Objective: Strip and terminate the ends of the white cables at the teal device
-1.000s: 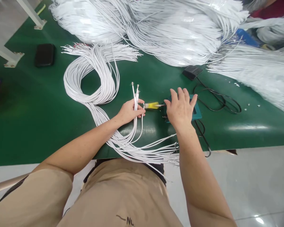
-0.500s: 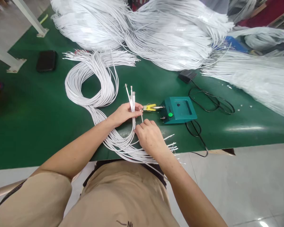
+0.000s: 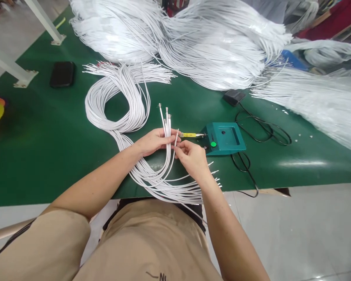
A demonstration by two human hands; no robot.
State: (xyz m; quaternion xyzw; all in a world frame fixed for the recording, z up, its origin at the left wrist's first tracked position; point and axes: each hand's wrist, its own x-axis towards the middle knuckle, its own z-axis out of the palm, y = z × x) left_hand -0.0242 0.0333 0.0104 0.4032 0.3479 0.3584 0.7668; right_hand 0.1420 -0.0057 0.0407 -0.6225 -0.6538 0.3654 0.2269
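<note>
My left hand is closed around several upright white cables, their stripped or metal-looking ends pointing away from me. My right hand pinches a single white cable just right of that group, its end up by the left fingertips. Past those fingertips, a slim yellow piece with a metal shaft reaches to the side of a teal device with a green button. Whether the left fingers touch the yellow piece, I cannot tell. More loose cables curve beneath both hands toward the table's front edge.
On the green table lies a looped cable bundle and a black flat object. Large heaps of white cable fill the back. A black adapter and black cords lie around the device. Metal posts stand at left.
My right hand has moved slightly up and right, with the single cable now showing between its fingertips. The yellow piece looks narrower, as if turned. The whole view has shifted a little.
</note>
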